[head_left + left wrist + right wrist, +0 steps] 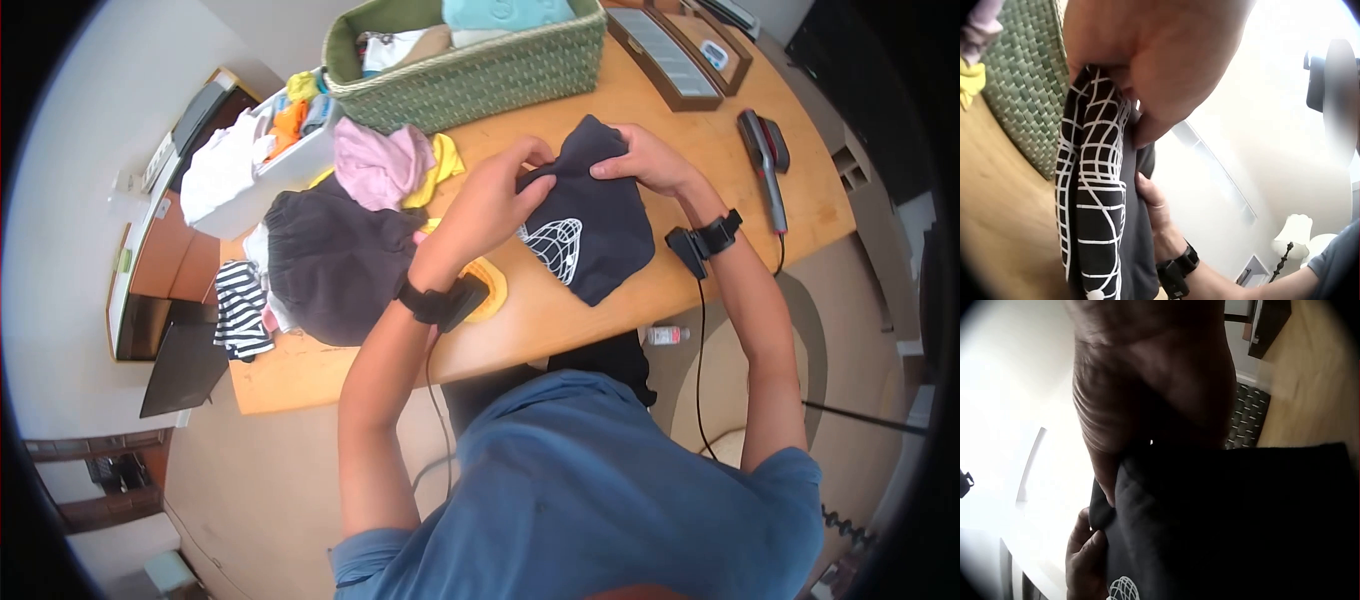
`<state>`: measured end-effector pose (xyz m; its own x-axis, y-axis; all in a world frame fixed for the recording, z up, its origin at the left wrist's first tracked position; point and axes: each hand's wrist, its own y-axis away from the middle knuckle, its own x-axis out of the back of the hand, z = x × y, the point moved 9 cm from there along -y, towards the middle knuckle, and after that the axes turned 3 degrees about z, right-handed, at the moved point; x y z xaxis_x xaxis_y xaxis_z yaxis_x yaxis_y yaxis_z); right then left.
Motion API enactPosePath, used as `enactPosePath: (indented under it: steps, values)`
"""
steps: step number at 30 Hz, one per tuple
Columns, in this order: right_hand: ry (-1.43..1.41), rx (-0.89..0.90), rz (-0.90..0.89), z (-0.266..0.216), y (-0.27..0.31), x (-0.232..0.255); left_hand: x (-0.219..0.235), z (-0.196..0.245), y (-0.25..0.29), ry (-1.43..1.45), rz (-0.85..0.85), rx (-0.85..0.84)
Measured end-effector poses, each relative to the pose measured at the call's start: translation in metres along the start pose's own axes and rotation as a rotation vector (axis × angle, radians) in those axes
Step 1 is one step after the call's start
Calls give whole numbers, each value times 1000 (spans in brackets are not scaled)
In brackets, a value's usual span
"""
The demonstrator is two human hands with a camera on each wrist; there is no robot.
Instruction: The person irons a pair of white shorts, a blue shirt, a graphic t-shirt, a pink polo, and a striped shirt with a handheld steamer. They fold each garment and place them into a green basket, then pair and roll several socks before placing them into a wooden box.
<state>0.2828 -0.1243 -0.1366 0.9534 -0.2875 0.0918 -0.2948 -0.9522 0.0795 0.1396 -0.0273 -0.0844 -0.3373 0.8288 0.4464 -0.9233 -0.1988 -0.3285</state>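
Note:
A dark navy folded garment (608, 225) with a white grid-line print hangs over the front part of the table, held up by both hands. My left hand (492, 197) pinches its upper left edge between thumb and fingers. At the upper right edge, my right hand (652, 160) grips the cloth with its thumb on the near face. In the left wrist view the printed layers (1100, 212) show edge-on below the left hand. The right wrist view has the plain dark side of the cloth (1210, 512) filling the lower part, hiding most fingers of that hand.
Dark shorts (335, 265), a pink cloth (375, 163) and a striped garment (240, 308) lie at the left. Behind stand a green woven basket (470, 90) and a white bin (235, 195) of clothes. A hair straightener (765, 175) and wooden case (685, 95) are at the right.

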Motion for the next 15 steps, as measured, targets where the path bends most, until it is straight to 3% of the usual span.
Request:
enactPosePath:
  steps: [1, 4, 5, 8, 9, 12, 14, 15]
  values:
    - [9, 40, 23, -16, -2, -5, 16, 2, 5, -50, 33, 71]
    - [178, 159, 41, -70, -13, -22, 52, -23, 15, 81, 130, 1]
    - [242, 206, 27, -89, -20, -27, 65, -28, 18, -19, 133, -16]
    - [495, 414, 58, -147, -43, -34, 98, -51, 36, 315, 310, 183]
    - [488, 427, 64, -163, -55, -34, 106, -62, 41, 394, 408, 146]
    - [262, 527, 71, -201, -99, -32, 112, -80, 50, 470, 442, 121]
    - [-21, 449, 16, -213, -139, -28, 102, -99, 56, 481, 423, 157]
    - [-64, 420, 105, -215, -165, -12, 96, -108, 60, 518, 416, 182]
